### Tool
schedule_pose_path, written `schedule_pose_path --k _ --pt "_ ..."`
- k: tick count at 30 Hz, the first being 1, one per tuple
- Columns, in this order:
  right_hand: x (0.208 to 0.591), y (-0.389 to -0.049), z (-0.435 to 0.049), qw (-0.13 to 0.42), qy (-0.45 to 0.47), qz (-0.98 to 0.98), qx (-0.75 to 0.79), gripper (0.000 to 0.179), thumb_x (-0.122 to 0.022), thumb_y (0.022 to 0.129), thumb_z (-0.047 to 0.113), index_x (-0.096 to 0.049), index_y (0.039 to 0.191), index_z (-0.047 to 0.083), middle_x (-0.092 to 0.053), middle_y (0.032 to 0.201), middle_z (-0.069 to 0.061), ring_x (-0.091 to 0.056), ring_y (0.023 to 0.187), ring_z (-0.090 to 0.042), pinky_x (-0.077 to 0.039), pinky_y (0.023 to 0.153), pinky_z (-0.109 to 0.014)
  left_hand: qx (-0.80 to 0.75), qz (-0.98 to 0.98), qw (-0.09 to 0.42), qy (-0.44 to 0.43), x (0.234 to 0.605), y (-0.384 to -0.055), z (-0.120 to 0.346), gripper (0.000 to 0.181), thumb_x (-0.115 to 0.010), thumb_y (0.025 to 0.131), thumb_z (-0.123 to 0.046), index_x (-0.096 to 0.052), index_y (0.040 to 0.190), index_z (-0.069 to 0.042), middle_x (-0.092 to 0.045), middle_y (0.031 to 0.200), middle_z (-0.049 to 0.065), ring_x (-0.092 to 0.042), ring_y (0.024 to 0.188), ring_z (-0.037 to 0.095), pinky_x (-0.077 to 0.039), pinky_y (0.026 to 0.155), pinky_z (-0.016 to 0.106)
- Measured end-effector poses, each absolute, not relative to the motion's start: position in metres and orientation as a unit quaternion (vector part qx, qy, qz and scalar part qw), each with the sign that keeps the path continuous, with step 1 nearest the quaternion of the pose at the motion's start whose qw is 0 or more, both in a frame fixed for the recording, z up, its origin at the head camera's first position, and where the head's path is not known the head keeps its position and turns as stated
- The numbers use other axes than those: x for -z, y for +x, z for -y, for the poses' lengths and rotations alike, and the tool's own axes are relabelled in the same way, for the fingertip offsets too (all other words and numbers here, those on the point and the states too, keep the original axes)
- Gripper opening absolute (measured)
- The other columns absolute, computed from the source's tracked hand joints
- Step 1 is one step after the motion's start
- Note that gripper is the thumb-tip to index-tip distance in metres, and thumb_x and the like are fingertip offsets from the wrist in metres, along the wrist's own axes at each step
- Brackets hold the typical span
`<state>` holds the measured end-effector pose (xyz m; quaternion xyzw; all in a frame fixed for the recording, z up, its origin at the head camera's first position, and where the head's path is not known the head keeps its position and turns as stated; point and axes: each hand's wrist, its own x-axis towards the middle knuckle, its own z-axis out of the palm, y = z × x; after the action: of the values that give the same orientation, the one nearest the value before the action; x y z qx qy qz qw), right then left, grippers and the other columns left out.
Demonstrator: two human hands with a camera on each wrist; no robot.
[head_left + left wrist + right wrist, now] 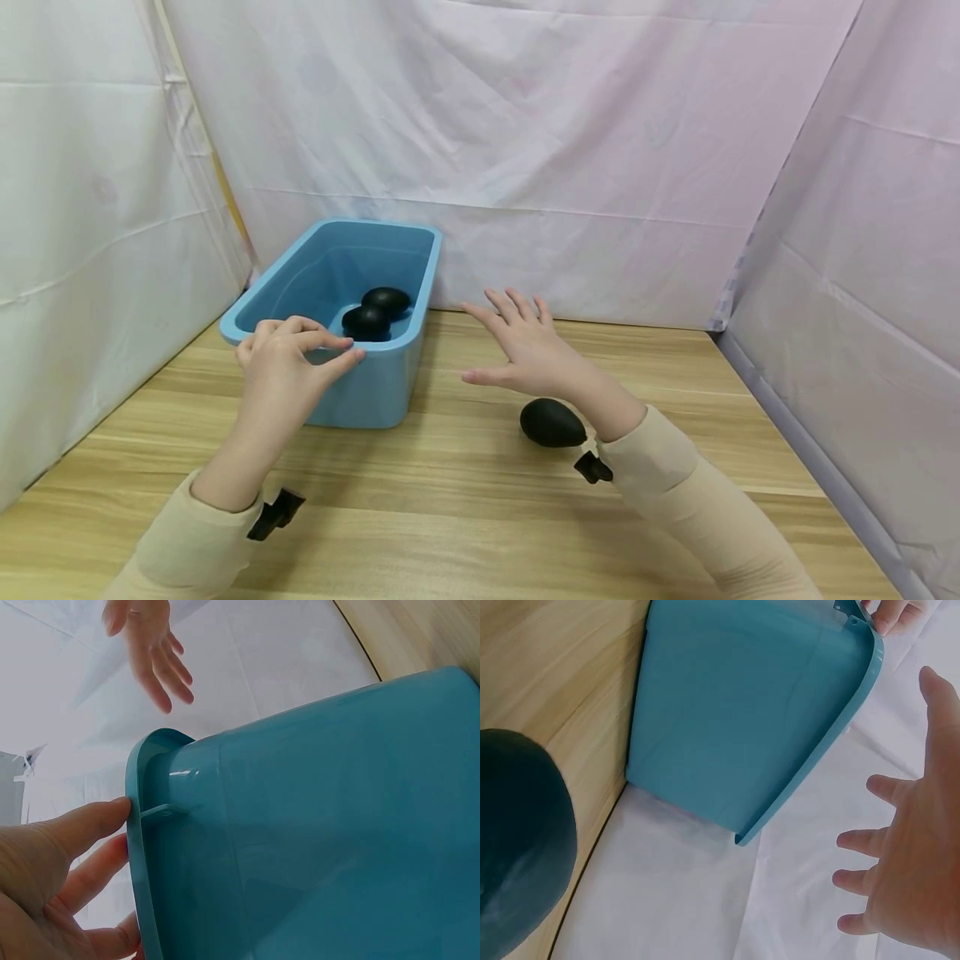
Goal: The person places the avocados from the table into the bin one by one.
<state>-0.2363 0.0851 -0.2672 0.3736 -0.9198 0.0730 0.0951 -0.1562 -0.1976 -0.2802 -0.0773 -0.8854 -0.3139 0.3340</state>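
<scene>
While two black bulbs [367, 322] lie inside the blue bin [375, 387], a third bulb [553, 422] rests outside it on the tabletop [450, 517], well to the right and lying on its side with its narrow end turned toward the right sleeve [697, 483]. The pair in the bin sit close together toward its near end, one partly covering the other in the head view, so whether they touch is hard to tell.

Judging by how things lie, the work looks partway and perhaps well along: two bulbs are in, one is out, and neither hand carries any. That outer bulb seems to be the part left; no finger touches it.

Nearest to it is the right hand [532, 350], raised over the tabletop just beyond the bulb, its fingers spread wide and holding nothing. In the right wrist view the bulb looms large at one edge, apart from those fingers.

Farther left, the left hand [281, 362] is at the near rim of the bin, thumb and fingers bent to a narrow pinch that appears to grip the rim.

The bin stands upright, its far end near the white cloth [562, 125] that hangs behind the tabletop. Each sleeve has a small black fitting [276, 514] near the wrist.
</scene>
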Motion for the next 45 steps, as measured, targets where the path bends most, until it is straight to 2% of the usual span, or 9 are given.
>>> schedule_pose_path --k 20,29,36,45 --pt "0.277 -0.23 -0.119 0.086 0.36 0.926 -0.08 0.082 -0.045 0.077 0.07 -0.015 0.144 0.032 -0.006 0.148 -0.005 0.005 0.134 -0.029 0.005 0.098 -0.058 0.314 0.887 0.33 -0.075 0.28 -0.157 0.197 0.021 -0.078 0.069 -0.026 -0.074 0.082 -0.01 -0.057 0.088 0.005 -0.038 0.095 0.03 -0.013 0.085 0.058" --pt "0.28 -0.229 -0.134 0.089 0.359 0.925 -0.09 0.082 -0.049 0.077 0.067 -0.012 0.143 0.036 -0.006 0.148 -0.005 0.004 0.134 -0.029 0.004 0.097 -0.06 0.313 0.888 0.328 -0.073 0.28 -0.156 0.197 0.021 -0.078 0.07 -0.026 -0.074 0.083 -0.01 -0.057 0.088 0.005 -0.038 0.095 0.031 -0.013 0.085 0.058" --pt "0.284 -0.224 -0.147 0.075 0.354 0.928 -0.087 0.081 -0.044 0.078 0.069 -0.007 0.143 0.037 -0.004 0.149 -0.005 0.005 0.134 -0.029 0.004 0.098 -0.058 0.313 0.887 0.331 -0.075 0.281 -0.156 0.197 0.021 -0.078 0.069 -0.026 -0.074 0.082 -0.01 -0.057 0.089 0.005 -0.038 0.095 0.031 -0.013 0.085 0.058" --pt "0.287 -0.217 -0.161 0.079 0.339 0.932 -0.104 0.081 -0.048 0.078 0.066 -0.01 0.143 0.036 -0.003 0.149 -0.004 0.006 0.134 -0.029 0.006 0.097 -0.059 0.312 0.887 0.332 -0.075 0.28 -0.157 0.197 0.021 -0.078 0.07 -0.026 -0.074 0.082 -0.01 -0.057 0.088 0.005 -0.038 0.095 0.031 -0.012 0.086 0.059"
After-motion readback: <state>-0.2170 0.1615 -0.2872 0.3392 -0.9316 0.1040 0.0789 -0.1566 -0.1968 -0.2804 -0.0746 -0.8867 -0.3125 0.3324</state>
